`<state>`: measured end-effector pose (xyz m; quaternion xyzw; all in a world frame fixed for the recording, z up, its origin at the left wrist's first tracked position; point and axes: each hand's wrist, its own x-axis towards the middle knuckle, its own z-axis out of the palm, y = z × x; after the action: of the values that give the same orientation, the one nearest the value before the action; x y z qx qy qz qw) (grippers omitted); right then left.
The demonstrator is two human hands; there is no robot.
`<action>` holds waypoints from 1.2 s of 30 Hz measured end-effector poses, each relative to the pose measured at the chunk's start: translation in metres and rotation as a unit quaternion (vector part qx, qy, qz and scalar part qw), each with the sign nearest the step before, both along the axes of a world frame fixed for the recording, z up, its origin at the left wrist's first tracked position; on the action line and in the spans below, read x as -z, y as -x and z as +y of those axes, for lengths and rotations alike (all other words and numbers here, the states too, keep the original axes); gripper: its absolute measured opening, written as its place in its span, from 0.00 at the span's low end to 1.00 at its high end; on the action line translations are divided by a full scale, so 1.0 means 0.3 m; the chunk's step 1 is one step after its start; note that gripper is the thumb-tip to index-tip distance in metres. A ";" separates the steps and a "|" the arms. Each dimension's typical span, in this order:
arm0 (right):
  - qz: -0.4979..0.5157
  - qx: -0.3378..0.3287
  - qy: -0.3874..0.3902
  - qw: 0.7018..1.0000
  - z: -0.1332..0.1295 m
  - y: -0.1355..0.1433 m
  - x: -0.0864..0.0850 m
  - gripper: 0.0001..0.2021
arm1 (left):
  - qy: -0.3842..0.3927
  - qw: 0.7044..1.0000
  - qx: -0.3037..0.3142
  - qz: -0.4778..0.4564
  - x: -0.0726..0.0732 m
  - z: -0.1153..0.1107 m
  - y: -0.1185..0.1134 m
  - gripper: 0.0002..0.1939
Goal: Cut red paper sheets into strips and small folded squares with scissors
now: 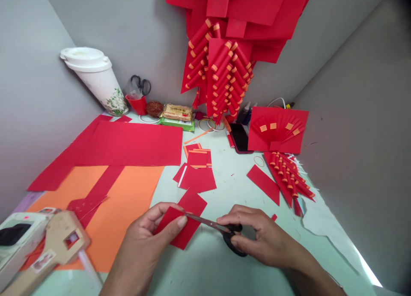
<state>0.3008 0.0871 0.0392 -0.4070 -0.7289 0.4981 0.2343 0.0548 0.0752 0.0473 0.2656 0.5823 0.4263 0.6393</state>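
My left hand (152,234) pinches a small piece of red paper (184,234) between thumb and fingers, low in the middle of the view. In my right hand (257,234) is a pair of scissors (229,238) with black handles, its fingers in the loops. The scissor blades lie across the red paper, their tips close to my left thumb. Beyond my hands, cut red paper pieces (199,178) lie on the table, one with a white strip. Past them are red squares edged in orange (201,158). A red paper rectangle (263,185) lies to the right.
Large red sheets (138,144) and an orange sheet (128,210) cover the left side, near a beige glue gun (62,240). At the back stand a white cup (98,82), a phone (240,137) and hanging paper firecrackers (224,78). A red card with fans (279,129) leans right.
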 end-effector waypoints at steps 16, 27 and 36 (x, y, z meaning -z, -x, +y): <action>-0.015 0.002 0.006 1.000 -0.002 0.000 -0.005 0.20 | -0.007 1.000 -0.001 0.008 0.002 0.000 0.002 0.15; -0.012 0.011 0.008 1.000 0.000 0.002 -0.001 0.21 | -0.004 1.000 0.001 -0.012 0.015 0.003 0.012 0.18; -0.024 0.004 0.000 1.000 0.000 -0.001 -0.008 0.20 | -0.002 1.000 0.004 0.011 -0.009 -0.001 -0.007 0.17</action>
<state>0.3010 0.0872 0.0415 -0.4216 -0.7329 0.4870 0.2189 0.0569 0.0750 0.0501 0.2736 0.5874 0.4223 0.6339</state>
